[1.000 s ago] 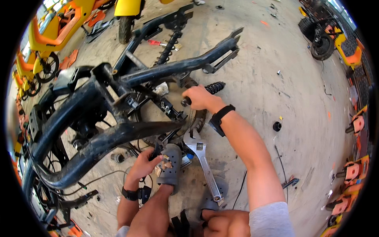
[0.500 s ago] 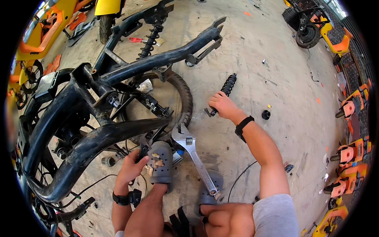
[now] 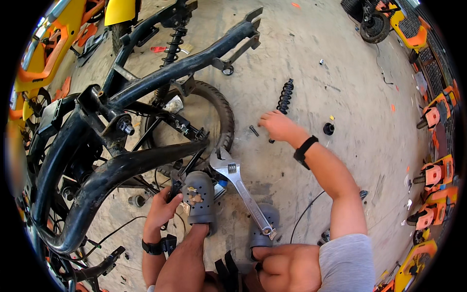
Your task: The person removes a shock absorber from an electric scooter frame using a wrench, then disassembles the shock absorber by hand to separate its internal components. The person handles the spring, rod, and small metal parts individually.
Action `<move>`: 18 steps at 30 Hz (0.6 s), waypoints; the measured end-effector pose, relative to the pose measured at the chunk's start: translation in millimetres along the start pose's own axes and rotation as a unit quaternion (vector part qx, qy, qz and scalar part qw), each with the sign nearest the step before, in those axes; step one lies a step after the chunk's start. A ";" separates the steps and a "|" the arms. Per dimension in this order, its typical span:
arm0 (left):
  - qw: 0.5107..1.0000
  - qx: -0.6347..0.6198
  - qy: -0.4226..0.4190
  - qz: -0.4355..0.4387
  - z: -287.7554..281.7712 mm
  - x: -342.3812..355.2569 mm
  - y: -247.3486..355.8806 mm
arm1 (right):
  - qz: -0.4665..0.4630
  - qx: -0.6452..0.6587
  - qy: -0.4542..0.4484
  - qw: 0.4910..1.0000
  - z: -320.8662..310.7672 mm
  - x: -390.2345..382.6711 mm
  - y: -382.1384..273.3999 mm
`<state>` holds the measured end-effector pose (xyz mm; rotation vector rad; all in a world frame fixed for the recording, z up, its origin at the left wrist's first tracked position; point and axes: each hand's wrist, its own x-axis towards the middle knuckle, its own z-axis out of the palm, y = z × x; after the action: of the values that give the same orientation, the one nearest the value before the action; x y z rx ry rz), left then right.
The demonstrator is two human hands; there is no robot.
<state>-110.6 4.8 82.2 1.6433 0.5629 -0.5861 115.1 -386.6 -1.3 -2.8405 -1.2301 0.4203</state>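
Note:
My left hand is closed around a dark wrench, beside my grey clog and below the black motorcycle frame. My right hand is over the lower part of a black coil-spring shock absorber lying on the floor. Its fingers reach left past the shock, towards a small bolt on the concrete, without touching it. The palm hides part of the shock; whether it touches is unclear. A large silver adjustable wrench lies between my feet, its jaw near the tyre.
Another shock absorber is attached to the frame. A black round part lies to the right of my hand. Cables and small parts are scattered on the floor. Yellow and orange vehicles line the right side, with more at the upper left.
My right hand has loosened from the shock absorber, which now lies at a steeper angle, farther from the bolt. The left hand keeps its hold. The whole view has shifted slightly.

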 end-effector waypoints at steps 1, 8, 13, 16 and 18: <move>1.000 0.006 -0.004 0.000 1.9 1.3 1.1 | 0.011 0.027 0.038 0.999 4.3 10.2 -7.6; 0.998 0.060 -0.013 -0.026 7.2 0.9 -2.1 | -0.149 0.105 0.251 0.951 -8.7 103.7 -80.9; 0.997 0.078 -0.027 -0.008 17.0 2.8 0.7 | -0.094 0.119 0.147 0.977 5.5 149.3 -80.7; 0.986 0.152 -0.054 0.041 12.8 5.8 -9.4 | -0.076 0.147 0.076 0.983 4.2 165.9 -84.6; 0.978 0.183 -0.079 0.063 9.7 8.5 -14.7 | -0.082 0.162 0.040 0.983 12.1 169.2 -89.1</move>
<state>-114.4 -2.4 64.4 1.9394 0.2396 -0.7506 159.2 -204.7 -42.3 -2.4421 -1.2392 0.4488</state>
